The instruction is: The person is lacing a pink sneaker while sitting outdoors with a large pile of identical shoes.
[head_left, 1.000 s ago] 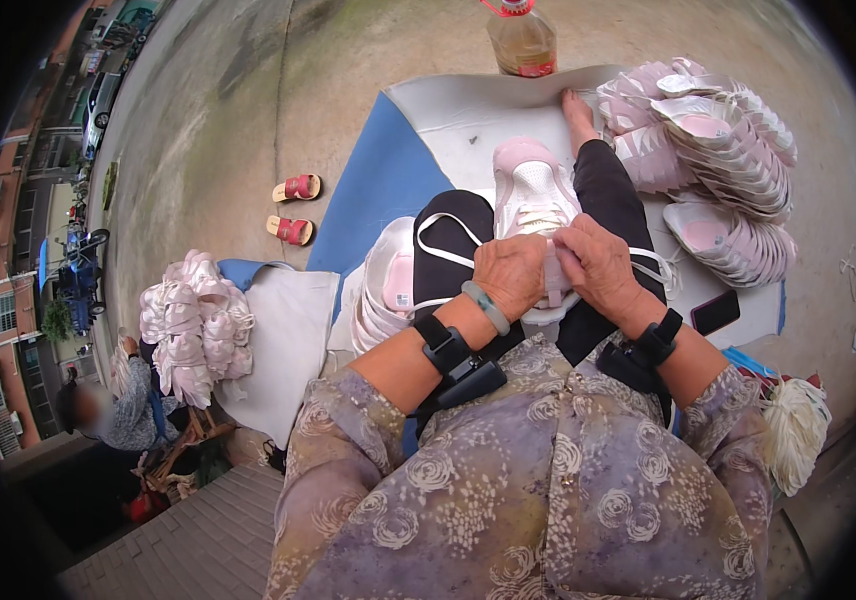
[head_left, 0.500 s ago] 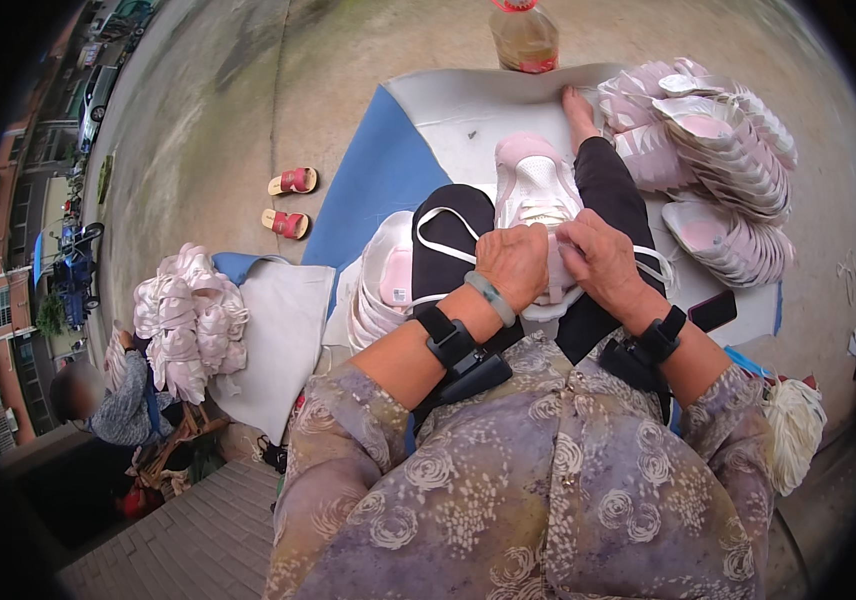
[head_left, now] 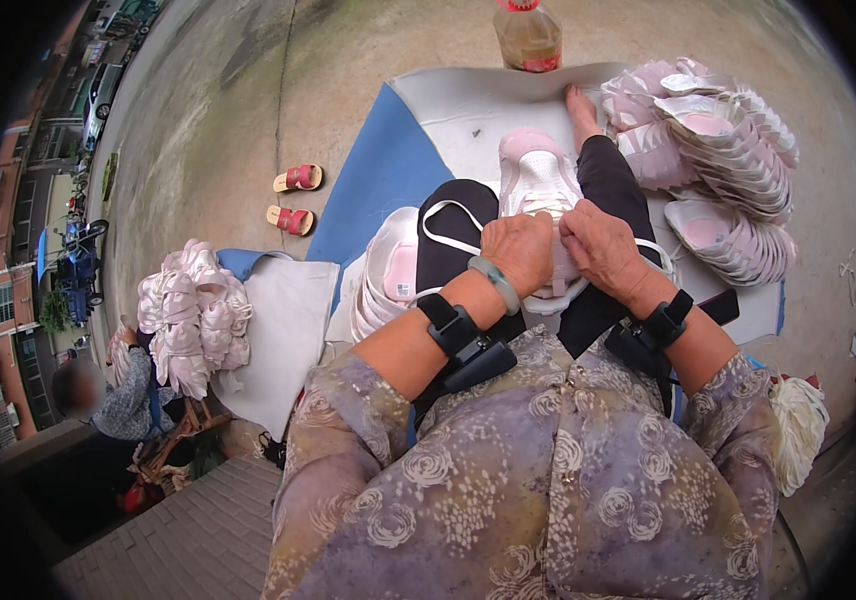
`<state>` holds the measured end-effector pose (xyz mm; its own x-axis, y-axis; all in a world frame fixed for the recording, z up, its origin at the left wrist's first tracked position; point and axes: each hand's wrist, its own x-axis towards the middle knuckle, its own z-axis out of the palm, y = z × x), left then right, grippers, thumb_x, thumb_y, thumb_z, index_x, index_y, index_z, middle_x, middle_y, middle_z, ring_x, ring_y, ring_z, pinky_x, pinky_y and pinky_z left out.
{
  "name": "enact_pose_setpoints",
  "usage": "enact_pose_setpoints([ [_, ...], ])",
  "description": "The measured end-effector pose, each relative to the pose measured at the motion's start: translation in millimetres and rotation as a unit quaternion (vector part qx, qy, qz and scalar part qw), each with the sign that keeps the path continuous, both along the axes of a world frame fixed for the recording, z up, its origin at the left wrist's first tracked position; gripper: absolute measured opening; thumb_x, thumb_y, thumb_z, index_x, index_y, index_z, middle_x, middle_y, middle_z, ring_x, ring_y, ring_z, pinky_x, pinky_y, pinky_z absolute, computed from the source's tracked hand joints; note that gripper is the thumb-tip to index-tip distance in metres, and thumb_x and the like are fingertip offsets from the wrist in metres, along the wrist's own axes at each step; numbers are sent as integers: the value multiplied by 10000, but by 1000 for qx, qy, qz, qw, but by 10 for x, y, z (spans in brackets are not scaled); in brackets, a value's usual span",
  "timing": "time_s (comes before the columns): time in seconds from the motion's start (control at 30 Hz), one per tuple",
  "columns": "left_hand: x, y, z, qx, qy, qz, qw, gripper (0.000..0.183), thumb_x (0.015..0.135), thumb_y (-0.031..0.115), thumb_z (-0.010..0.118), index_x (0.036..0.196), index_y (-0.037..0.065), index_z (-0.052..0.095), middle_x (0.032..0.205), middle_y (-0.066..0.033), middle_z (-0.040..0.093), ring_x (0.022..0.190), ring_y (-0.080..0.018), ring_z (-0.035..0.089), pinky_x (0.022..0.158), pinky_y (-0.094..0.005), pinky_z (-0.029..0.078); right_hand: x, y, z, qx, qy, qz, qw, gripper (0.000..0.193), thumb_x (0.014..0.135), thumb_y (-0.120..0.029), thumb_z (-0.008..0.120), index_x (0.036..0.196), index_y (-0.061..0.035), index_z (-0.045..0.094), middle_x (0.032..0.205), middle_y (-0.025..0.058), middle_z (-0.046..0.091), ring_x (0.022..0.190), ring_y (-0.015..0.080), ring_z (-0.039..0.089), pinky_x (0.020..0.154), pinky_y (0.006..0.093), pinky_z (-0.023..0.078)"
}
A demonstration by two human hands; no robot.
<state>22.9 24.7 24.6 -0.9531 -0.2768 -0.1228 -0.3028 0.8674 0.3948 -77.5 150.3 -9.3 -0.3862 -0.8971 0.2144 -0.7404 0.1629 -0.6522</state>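
Observation:
A pink-and-white sneaker upper lies between my legs, its toe pointing away from me. My left hand is closed over the left side of its lacing, fingertips pinched on the white shoelace, which loops out over my left thigh. Opposite it, my right hand is also closed, thumb and fingers pressed together at the eyelets; more lace loops out beyond that hand. Between the two hands the fingertips nearly meet, hiding the upper's middle. A nested stack of similar uppers leans by my left thigh.
More stacked uppers lie at right on the white-and-blue sheet, near a dark phone. A bundle of white laces hangs at lower right. Beyond are a bottle and red sandals. Another person sits at left beside piled uppers.
Both hands stay at the lacing, with the left hand shifted a little and the right hand's fingers drawn slightly closer together. The whole view has moved slightly.

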Motion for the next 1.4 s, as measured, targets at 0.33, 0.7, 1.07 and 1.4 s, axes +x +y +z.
enact_pose_setpoints([
  [0.33, 133, -270, 108, 71, -56, 46, 995, 144, 725, 170, 595, 840, 86, 616, 683, -164, 604, 717, -350, 595, 654, -445, 445, -502, 1231, 26, 20, -129, -126, 983, 57, 758, -35, 550, 769, -30, 494, 677, 64, 443, 579, 167, 425, 535, 288, 358],
  [0.7, 204, -313, 291, 42, -5, 19, 999, 177, 735, 141, 603, 890, 57, 609, 638, -132, 594, 634, -313, 595, 583, -398, 441, -119, 359, 146, 75, 72, -28, 994, 150, 811, -230, 583, 775, -87, 558, 755, 84, 516, 671, 285, 532, 609, 394, 402],
  [1.07, 183, -315, 441, 119, -7, 37, 992, 229, 728, 85, 628, 952, 48, 603, 588, -83, 566, 535, -232, 560, 522, -337, 420, -230, 734, 132, 13, -44, -83, 996, 167, 787, -187, 609, 719, -46, 553, 675, 114, 521, 636, 306, 530, 570, 397, 390],
  [1.4, 81, -111, 86, 78, 43, 1, 996, 251, 712, 85, 561, 958, 64, 598, 719, -129, 611, 676, -317, 600, 616, -391, 464, -751, 2019, -367, 174, 63, -188, 965, 227, 788, -230, 603, 683, -44, 525, 670, 127, 510, 647, 327, 514, 587, 417, 376],
])
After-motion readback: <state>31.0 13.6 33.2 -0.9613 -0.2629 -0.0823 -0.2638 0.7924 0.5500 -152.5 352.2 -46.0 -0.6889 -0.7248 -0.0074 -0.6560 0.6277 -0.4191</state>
